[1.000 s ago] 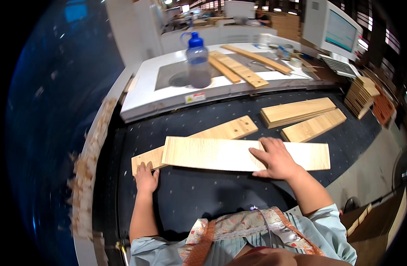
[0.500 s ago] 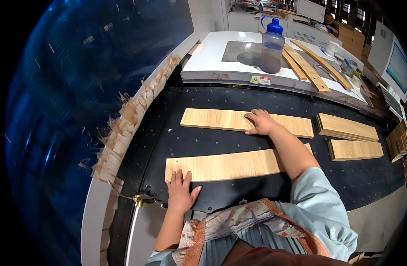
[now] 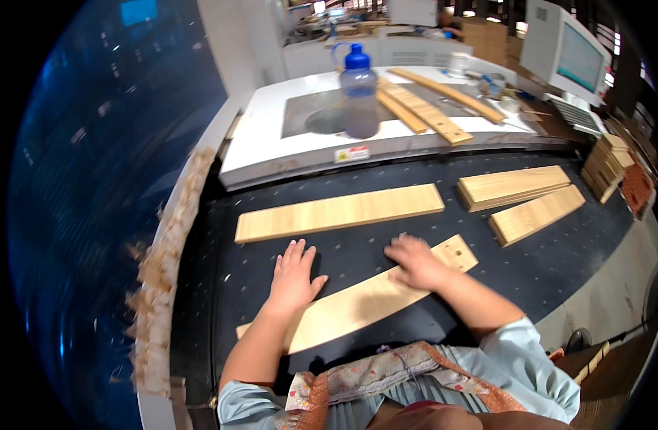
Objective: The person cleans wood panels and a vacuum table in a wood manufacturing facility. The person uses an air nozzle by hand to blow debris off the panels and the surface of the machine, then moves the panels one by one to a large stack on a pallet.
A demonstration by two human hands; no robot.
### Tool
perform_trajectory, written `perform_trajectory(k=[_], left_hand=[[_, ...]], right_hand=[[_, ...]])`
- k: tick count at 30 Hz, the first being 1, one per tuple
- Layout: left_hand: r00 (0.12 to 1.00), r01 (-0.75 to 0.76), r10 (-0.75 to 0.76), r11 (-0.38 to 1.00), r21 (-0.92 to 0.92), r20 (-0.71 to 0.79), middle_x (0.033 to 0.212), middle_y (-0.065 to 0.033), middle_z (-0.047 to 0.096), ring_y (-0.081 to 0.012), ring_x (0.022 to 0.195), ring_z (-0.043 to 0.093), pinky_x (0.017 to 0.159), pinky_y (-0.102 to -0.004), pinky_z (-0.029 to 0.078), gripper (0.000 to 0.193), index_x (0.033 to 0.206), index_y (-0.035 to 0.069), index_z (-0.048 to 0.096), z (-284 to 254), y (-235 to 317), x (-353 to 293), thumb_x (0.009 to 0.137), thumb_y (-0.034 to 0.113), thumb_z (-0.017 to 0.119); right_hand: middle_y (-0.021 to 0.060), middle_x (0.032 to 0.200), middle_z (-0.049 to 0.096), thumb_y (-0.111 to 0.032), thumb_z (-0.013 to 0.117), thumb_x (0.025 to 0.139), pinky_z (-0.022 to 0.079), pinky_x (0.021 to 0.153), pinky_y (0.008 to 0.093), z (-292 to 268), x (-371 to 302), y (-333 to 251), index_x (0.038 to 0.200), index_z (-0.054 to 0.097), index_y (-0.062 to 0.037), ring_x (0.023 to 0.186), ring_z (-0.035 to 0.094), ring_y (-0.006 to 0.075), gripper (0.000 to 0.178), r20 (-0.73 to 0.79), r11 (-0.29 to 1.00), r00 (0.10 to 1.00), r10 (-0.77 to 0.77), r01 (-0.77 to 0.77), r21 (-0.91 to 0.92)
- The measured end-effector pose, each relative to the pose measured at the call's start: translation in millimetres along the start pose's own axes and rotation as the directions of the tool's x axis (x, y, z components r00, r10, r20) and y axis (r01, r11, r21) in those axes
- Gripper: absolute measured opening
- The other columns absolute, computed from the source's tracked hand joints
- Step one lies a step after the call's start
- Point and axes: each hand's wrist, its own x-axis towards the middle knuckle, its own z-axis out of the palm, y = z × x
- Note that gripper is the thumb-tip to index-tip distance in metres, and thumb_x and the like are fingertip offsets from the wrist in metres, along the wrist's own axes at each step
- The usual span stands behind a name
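Two long, light wooden boards lie on the dark studded table: a far board point(image 3: 343, 211) and a near board point(image 3: 365, 304) with small holes at its right end. My left hand point(image 3: 293, 276) is open, fingers spread, between the boards, its fingertips just short of the far one. The left forearm crosses over the near board and hides part of its left end. Over the near board's far edge is my right hand point(image 3: 415, 263), slightly blurred, fingers apart and holding nothing. Whether it touches the wood I cannot tell.
Shorter boards point(image 3: 515, 188) are stacked at the right. Behind the table, a white machine top point(image 3: 271, 159) bears a blue-capped bottle point(image 3: 359, 93) and wooden strips point(image 3: 423, 109). A monitor point(image 3: 580, 57) stands far right. Along the left runs a frayed, taped edge point(image 3: 164, 265).
My right hand has left the far board and come nearer, over the near board. My left hand has moved off the near board's left end toward the far board. The view has turned.
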Motion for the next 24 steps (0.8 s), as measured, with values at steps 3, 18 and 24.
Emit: perform_trajectory(k=[3,18,24], left_hand=[[0.992,-0.104,0.106,0.994,0.033,-0.064,0.141,-0.0185,0.034,-0.0346,0.133,0.027,0.106,-0.0496,0.027,0.062,0.129,0.005,0.044,29.7,-7.3,63.2,0.079,0.033,0.066],[0.999,0.009,-0.005,0.993,0.115,-0.039,0.144,-0.0100,0.032,-0.0249,0.136,0.025,0.109,-0.0515,0.019,0.068,0.135,0.011,0.038,78.6,1.6,147.0,0.083,0.050,0.056],[1.000,0.026,-0.025,0.996,0.087,-0.019,0.143,-0.0103,0.033,-0.0251,0.135,0.026,0.109,-0.0526,0.020,0.066,0.133,0.010,0.041,76.0,-4.1,150.0,0.081,0.044,0.062]], right_hand=[[0.0232,0.136,0.037,-0.047,0.066,0.076,0.020,0.103,0.0603,-3.5,-34.0,-27.9,0.133,0.042,-0.0102,0.132,0.027,0.0398,0.072,0.172,0.998,0.984,0.036,-0.027,-0.051],[0.0204,0.138,0.033,-0.065,0.067,0.062,0.019,0.098,0.0689,-23.3,-35.5,-46.6,0.137,0.037,-0.0133,0.134,0.024,0.0377,0.096,0.247,0.987,0.961,0.122,-0.092,-0.130],[0.0189,0.133,0.036,-0.065,0.067,0.061,0.021,0.095,0.0697,-13.8,-38.2,-42.2,0.135,0.037,-0.0103,0.130,0.029,0.0375,0.097,0.207,0.992,0.975,0.079,-0.057,-0.112]])
